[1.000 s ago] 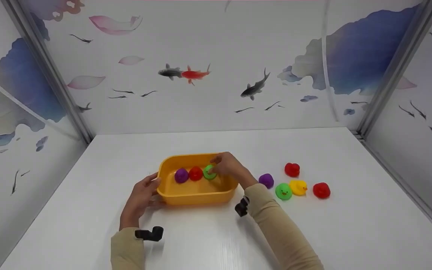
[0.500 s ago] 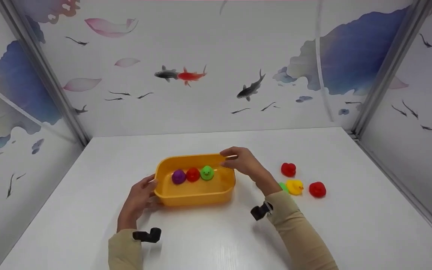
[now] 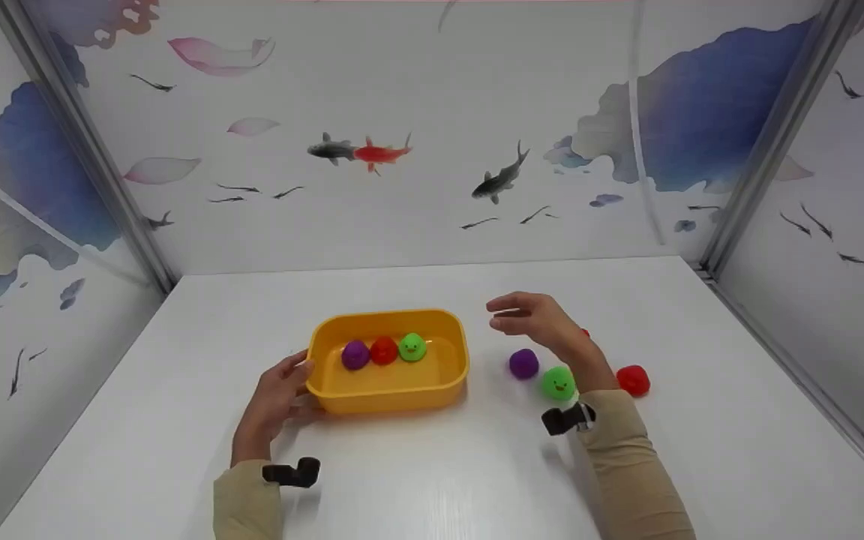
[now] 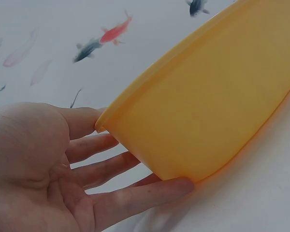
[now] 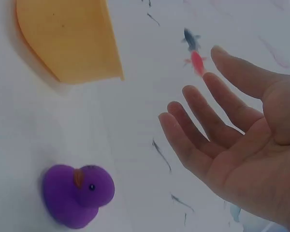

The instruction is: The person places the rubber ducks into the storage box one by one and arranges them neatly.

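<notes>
Three inner ducks: purple duck (image 3: pixel 355 355), red duck (image 3: pixel 384 351) and green duck (image 3: pixel 412 347), side by side in the basin (image 3: pixel 391 401).
Basin's long axis: roughly parallel to the tabletop's (image 3: pixel 372 487) far edge.
Left hand (image 3: pixel 280 390): fingers nearly straight, touching the basin's left end.
Right hand (image 3: pixel 541 319): raised right of the basin, fingers spread loosely, holding nothing.
Loose purple duck (image 3: pixel 523 364): on the tabletop between basin and loose green duck (image 3: pixel 559 383); right hand nearer.
Loose red duck (image 3: pixel 633 381): toward the tabletop's right edge.

Red toy (image 3: pixel 586 333) mostly hidden behind right hand (image 3: pixel 538 319).
</notes>
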Tool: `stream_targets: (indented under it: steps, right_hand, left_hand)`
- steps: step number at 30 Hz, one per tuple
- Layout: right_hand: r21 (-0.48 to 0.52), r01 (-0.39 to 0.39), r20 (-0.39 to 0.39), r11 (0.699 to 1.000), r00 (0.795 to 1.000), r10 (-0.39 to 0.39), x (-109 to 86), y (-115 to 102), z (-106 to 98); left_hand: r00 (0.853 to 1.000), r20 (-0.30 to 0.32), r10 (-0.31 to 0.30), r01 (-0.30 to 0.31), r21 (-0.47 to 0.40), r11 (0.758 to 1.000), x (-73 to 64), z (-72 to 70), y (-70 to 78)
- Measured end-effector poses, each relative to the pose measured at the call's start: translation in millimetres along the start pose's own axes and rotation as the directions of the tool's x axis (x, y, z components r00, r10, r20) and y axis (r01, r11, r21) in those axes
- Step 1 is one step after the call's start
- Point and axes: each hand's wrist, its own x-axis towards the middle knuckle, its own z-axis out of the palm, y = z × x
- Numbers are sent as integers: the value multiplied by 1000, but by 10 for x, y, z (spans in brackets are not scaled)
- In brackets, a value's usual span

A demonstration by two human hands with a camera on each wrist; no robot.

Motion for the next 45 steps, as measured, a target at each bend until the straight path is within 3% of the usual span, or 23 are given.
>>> stream_targets:
  steps: [9, 21, 31, 45]
  right_hand:
    - [-34, -7, 3, 999, 1000, 7, -52, 355, -231]
    - [-138, -143, 13, 980, 989, 146, -13, 635, -259]
    - [-253, -280, -5, 926, 957, 288, -22, 635, -200]
    - [-354, -313, -38, 881, 946, 321, -19, 574, -126]
  left_hand:
    - [1000, 9, 7, -7, 16, 1000, 4, -8, -19]
    - [1000, 15, -5, 4, 10, 1000, 9, -3, -12]
    - [1000, 14, 16, -16, -14, 1000, -9, 2, 1]
    - [1000, 9, 2, -2, 8, 1000, -4, 5, 2]
